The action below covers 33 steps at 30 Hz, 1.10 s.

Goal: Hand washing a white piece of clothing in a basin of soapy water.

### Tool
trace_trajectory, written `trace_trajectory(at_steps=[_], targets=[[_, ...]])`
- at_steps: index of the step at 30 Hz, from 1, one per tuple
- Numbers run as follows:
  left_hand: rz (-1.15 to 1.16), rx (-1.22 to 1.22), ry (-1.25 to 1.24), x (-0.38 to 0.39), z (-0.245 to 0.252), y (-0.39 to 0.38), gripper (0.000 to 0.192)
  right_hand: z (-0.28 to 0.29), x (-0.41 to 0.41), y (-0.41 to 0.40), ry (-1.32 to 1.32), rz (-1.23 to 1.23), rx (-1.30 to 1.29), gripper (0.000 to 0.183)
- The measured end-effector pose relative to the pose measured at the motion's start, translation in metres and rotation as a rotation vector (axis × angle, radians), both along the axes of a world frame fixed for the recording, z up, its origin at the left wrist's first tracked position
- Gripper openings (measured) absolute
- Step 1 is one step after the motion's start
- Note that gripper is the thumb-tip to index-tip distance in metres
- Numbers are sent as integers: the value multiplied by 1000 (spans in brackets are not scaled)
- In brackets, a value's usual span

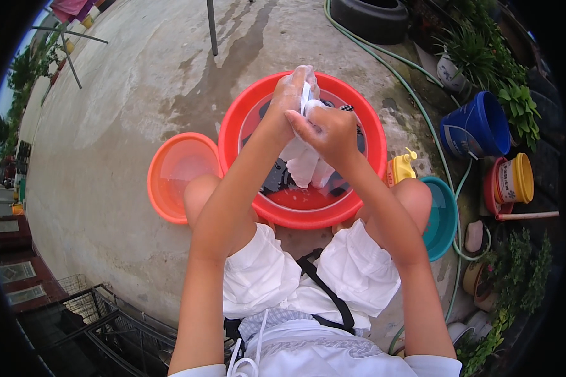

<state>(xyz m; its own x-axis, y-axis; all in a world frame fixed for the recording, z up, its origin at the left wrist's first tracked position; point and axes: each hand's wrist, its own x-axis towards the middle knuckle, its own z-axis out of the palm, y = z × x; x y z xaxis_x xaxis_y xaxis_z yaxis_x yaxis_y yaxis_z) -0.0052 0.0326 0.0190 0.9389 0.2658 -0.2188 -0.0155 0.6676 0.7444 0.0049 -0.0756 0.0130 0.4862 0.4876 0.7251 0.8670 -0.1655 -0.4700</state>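
Observation:
Over a large red plastic basin [231,113], my two hands are close together, wet with white lather. A soapy white cloth [306,162] hangs beneath them, a strip of it showing between the hands. My left hand [292,96] is the farther one and is closed on the cloth. My right hand [330,129] grips it nearer to me, thumb pointing left; its fingertips are largely hidden. Dark cloth [278,176] lies in the water in the basin below, and a small checked piece [346,108] shows near the right rim.
An orange basin [158,207] of water stands left. To the right are a yellow pump bottle [401,167], a teal basin [445,249] with water and a green hose [420,106]. Farther right are a blue bucket [462,132] and potted plants [471,59]. A black tyre-like ring [370,23] lies beyond.

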Motion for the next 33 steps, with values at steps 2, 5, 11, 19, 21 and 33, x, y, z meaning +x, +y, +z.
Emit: trace_trajectory(at_steps=[2,5,11,19,21,33], targets=[[-43,15,-29,1,0,3,23,0,-1,0,-42,41,8,40],[-162,120,-107,8,-4,4,28,1,-3,0,-73,100,6,38],[-281,223,-159,8,-3,-1,36,2,2,-7,291,292,-92,41],[-411,153,-176,-5,7,7,32,18,4,-17,887,615,-190,47],[-406,130,-184,-9,10,5,31,18,5,-18,961,658,-187,45],[-355,-20,-297,-18,27,14,36,21,15,-18,992,604,-276,43]])
